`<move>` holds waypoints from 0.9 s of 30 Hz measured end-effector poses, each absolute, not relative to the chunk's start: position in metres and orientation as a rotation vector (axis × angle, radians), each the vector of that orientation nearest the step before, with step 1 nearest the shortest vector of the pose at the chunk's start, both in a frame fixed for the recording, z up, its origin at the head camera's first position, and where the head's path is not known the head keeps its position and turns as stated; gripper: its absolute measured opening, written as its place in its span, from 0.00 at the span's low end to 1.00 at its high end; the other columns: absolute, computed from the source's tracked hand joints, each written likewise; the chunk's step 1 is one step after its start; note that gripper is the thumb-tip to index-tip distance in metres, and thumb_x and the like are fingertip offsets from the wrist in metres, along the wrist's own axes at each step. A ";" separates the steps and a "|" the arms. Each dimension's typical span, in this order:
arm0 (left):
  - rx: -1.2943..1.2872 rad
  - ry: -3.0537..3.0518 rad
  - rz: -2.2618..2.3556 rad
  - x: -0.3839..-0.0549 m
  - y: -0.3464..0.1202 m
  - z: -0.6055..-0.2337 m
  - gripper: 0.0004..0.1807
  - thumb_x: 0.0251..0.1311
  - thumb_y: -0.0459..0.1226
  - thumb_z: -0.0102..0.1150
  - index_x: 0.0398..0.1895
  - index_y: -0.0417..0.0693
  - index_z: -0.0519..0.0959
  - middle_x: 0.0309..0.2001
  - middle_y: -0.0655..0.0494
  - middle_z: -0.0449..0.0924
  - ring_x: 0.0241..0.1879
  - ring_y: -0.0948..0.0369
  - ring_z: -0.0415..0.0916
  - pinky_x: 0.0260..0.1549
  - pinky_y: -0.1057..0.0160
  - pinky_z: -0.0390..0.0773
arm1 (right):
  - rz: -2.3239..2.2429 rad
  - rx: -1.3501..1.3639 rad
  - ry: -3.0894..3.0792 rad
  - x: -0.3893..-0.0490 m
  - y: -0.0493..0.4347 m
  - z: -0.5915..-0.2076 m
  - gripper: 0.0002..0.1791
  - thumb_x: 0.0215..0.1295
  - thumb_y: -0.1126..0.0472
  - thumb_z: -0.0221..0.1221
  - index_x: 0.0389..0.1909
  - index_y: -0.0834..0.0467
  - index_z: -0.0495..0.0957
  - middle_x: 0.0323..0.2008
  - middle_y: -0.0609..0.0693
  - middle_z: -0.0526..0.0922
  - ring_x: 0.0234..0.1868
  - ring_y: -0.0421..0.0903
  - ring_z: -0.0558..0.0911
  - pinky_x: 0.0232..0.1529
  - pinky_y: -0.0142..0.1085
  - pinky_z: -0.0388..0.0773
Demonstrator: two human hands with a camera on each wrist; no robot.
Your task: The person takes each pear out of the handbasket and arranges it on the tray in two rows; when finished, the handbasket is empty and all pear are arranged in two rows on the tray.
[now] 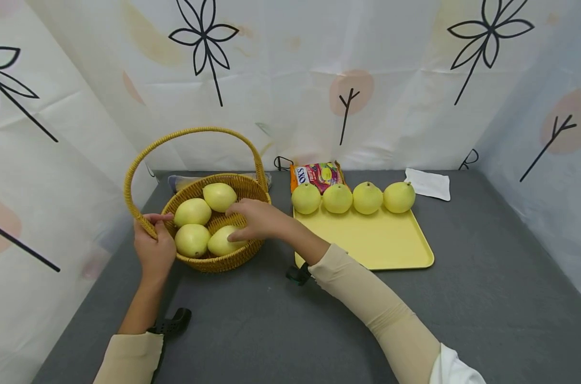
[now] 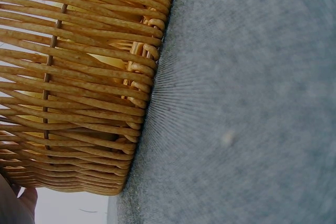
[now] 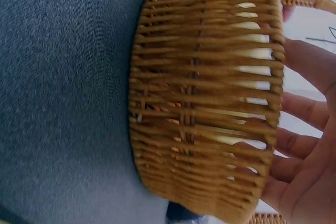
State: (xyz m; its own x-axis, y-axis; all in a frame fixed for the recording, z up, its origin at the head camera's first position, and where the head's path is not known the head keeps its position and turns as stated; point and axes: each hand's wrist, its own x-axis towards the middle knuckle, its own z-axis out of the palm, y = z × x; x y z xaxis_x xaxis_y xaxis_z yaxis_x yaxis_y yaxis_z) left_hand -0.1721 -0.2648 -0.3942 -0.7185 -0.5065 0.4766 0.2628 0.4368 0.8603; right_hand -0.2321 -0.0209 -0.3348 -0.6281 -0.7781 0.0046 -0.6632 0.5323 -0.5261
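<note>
- Four pears sit in the wicker basket [image 1: 208, 261] at the left of the grey table [image 1: 487, 298] in the head view; the front right pear [image 1: 221, 242] is covered by the right hand [image 1: 252, 218], fingers loosely spread over it and not yet closed. The basket's handle [image 1: 141, 216] is gripped at its base by the left hand [image 1: 152, 245]. Four more pears are lined up on the yellow tray [image 1: 381, 245].
- Left wrist view: only the basket wall [image 2: 79, 87] and table are shown; the grip cannot be told here.
- Right wrist view: relaxed fingers [image 3: 304, 150] are seen over the rim [image 3: 273, 77].
- Judged firm, smooth, bruisable; best cupped round the belly.
</note>
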 end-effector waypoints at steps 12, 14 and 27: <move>0.203 -1.978 -1.327 -0.174 -0.268 -0.397 0.12 0.75 0.30 0.40 0.50 0.26 0.69 0.44 0.37 0.81 0.32 0.58 0.72 0.26 0.69 0.63 | -0.484 -1.311 2.327 -0.245 -0.052 -0.338 0.34 0.66 0.45 0.65 0.68 0.55 0.71 0.61 0.47 0.75 0.53 0.39 0.75 0.49 0.33 0.71; 0.213 -1.987 -1.315 -0.176 -0.270 -0.400 0.12 0.75 0.30 0.41 0.51 0.27 0.69 0.44 0.38 0.81 0.31 0.61 0.71 0.25 0.69 0.62 | -0.448 -1.309 2.300 -0.246 -0.056 -0.339 0.32 0.66 0.45 0.64 0.68 0.53 0.71 0.60 0.45 0.75 0.51 0.39 0.75 0.48 0.33 0.71; 0.191 -1.967 -1.361 -0.161 -0.253 -0.378 0.12 0.74 0.29 0.40 0.50 0.24 0.68 0.45 0.32 0.80 0.38 0.62 0.75 0.30 0.70 0.65 | -0.273 -1.317 2.337 -0.244 -0.070 -0.342 0.24 0.69 0.49 0.62 0.62 0.53 0.74 0.50 0.44 0.77 0.44 0.40 0.77 0.45 0.32 0.72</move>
State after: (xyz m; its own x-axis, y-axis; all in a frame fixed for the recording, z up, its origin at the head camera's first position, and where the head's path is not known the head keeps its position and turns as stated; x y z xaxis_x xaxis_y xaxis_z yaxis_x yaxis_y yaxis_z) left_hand -0.1605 -0.2529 -0.3775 -0.7263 -0.4965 0.4754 0.2697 0.4303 0.8615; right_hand -0.2437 -0.0702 -0.3421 -0.4484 -0.8490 -0.2795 -0.7618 0.5265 -0.3774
